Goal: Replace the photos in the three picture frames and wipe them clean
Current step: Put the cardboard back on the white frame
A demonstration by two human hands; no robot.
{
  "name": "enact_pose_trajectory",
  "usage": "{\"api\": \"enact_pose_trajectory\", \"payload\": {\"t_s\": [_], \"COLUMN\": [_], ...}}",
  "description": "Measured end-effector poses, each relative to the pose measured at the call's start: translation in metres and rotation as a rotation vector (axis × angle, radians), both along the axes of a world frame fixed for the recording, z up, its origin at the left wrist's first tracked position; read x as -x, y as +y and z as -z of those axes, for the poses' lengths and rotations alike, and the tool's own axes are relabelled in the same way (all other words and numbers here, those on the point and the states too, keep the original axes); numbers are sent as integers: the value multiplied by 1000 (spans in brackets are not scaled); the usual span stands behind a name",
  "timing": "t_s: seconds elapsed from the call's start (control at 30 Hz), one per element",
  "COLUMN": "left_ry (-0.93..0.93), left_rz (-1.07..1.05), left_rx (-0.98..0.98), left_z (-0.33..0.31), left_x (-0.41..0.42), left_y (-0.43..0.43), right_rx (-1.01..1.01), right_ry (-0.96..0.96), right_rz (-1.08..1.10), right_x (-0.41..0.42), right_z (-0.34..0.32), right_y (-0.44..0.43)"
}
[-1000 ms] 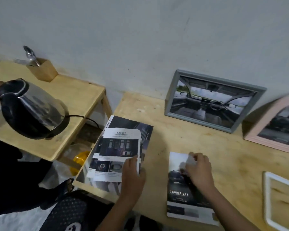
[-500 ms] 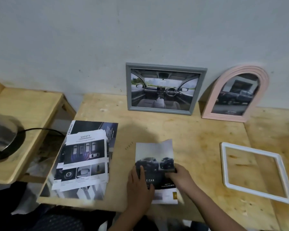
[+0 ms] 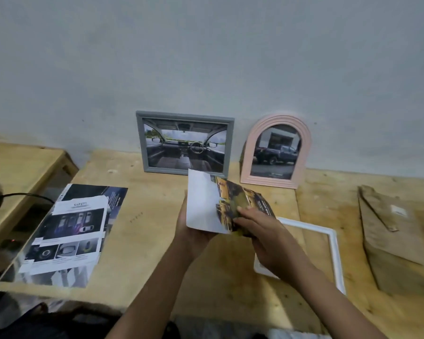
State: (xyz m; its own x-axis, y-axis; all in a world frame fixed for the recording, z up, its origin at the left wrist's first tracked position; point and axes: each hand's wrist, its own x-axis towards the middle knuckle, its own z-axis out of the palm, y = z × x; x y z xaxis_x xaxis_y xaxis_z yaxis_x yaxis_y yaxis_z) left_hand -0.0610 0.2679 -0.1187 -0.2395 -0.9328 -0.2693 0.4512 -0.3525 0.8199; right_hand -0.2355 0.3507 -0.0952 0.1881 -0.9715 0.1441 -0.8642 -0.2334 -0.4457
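1. While both hands hold it above the desk [image 3: 142, 243], the folded brochure page [image 3: 220, 209] sits between them, its white blank side turned toward the left hand and its yellow-and-dark printed side toward the right.
2. Left hand [image 3: 194, 231] cups the page from below and from the left; its fingers are curled behind the white sheet and mostly hidden by it.
3. Right hand [image 3: 262, 231] grasps the printed half from the right, its fingers [image 3: 245, 212] curled over the edge.
4. Long axis of the page runs roughly away from the person, its far white corner pointing up toward the wall; the printed half bends off to the right, so the sheet is part-folded, not flat.
5. Just beyond the fingers, a grey picture frame [image 3: 185, 143] leans upright against the wall, showing a car interior.
6. Right of that, a pink arched frame [image 3: 275, 150] also leans on the wall, showing a dark pickup truck.
7. Under the right hand and wrist lies a white empty frame [image 3: 333, 250], flat on the desk, partly hidden by the arm.
8. Farther right of the fingers lies a brown backing board [image 3: 392, 236], flat.
9. Well left of the fingers, a stack of brochure sheets [image 3: 69, 231] lies at the desk's left edge.
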Motion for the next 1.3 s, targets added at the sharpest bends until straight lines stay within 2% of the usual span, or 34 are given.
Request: {"api": "enact_pose_trajectory", "payload": {"t_s": [0.03, 0.07, 0.1, 0.27, 0.47, 0.6, 0.7, 0.87, 0.97, 1.07, 1.2, 1.3], "left_ry": [-23, 81, 75, -385, -889, -1113, -1239, -1405, -1446, -1415, -1186, -1059], "left_rz": [147, 204, 251, 290, 413, 456, 585, 785, 799, 725, 645, 678], "left_rx": [-163, -272, -303, -236, 16, 301, 391, 660, 639, 627, 661, 585], "left_z": [-5, 4, 10, 54, 76, 85, 93, 99, 102, 94, 74, 66], "left_x": [16, 20, 39, 88, 110, 116, 120, 136, 141, 155, 202, 256], "left_y": [6, 6, 20, 57, 79, 84, 84, 79, 80, 78, 69, 62], "right_rx": [8, 9, -1, -232, -466, -512, -534, -509, -520, -484, -354, -253], "right_ry": [30, 55, 78, 147, 255, 249, 243, 221, 207, 25, -203, -420], "right_rz": [36, 79, 120, 158, 90, 154, 209, 277, 311, 388, 593, 844], "right_x": [17, 33, 48, 101, 125, 131, 134, 131, 130, 144, 207, 279], "right_z": [5, 13, 22, 80, 104, 108, 105, 101, 98, 94, 87, 82], "right_y": [12, 25, 37, 87, 96, 93, 90, 83, 79, 79, 84, 89]}}
